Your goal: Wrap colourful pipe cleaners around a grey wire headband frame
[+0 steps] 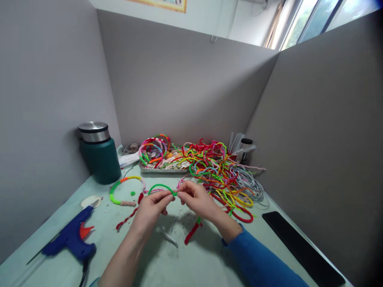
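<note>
My left hand and my right hand meet over the pale green table, both pinched on a green fuzzy hoop that arches up between them. The fingertips nearly touch at the hoop's right end, where pink fuzzy wire shows. A multicoloured hoop lies flat just left of my left hand. A red fuzzy piece lies under my right wrist, and a dark red strand lies left of my left hand.
A heap of coloured fuzzy hoops and grey hoops fills the back right. A metal tray holds more hoops. A blue glue gun lies front left, a green flask stands behind it, a black slab lies right.
</note>
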Motion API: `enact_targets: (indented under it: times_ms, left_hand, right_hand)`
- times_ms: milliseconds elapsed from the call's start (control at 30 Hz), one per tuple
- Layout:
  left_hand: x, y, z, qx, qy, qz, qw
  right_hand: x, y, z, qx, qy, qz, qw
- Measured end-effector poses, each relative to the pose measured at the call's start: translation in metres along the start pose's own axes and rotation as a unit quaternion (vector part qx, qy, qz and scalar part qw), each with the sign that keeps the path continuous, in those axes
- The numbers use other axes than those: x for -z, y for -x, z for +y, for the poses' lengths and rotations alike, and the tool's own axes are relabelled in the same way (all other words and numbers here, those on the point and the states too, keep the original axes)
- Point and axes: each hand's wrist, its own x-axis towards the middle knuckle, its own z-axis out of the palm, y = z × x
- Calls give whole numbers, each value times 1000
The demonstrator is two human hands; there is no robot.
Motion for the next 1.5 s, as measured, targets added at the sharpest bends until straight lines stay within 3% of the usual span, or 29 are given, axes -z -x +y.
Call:
enact_targets:
  times_ms: [367,500,567,633,733,900,967,1000,1100,1167,1267,1500]
  left_hand:
    - [0,2,1,-181,-166,74,967]
    - [0,1,-2,-129,-122,62,982]
    - [0,1,-2,-134,-132,54,981]
    - [0,2,0,-195,-208,78,955]
    - [-2,6,3,-266,-345,149,888]
    - [-3,9,1,-227,-454,260,821]
    - [-2,6,-3,-210,-439,262,833]
    - [-1,5,-4,-203,-410,243,855]
    - [1,1,-6,-130,-245,109,954]
    - [0,1,-3,-49,-116,4,992]
    - [-4,4,3,-3,-22,-77,997]
    - [-7,4,5,13,23,-31,999]
  right_hand:
    - [2,-3,4,-35,-63,-10,997]
    - [3,-3,0,-78,-119,-38,989]
    - [3,-3,0,-89,-140,-47,985]
    - [4,-4,0,-96,-146,-43,984]
    - [4,-5,2,-107,-141,-18,984]
    - [5,-8,7,-112,-120,10,986]
    - [5,-8,9,-117,-121,10,986]
    - [5,-8,11,-122,-126,7,984]
    - [5,-8,13,-125,-155,-17,980]
    - [5,-7,13,-113,-174,-33,978]
    - [4,-5,8,-110,-196,-58,973]
    - [4,-3,4,-126,-241,-78,959]
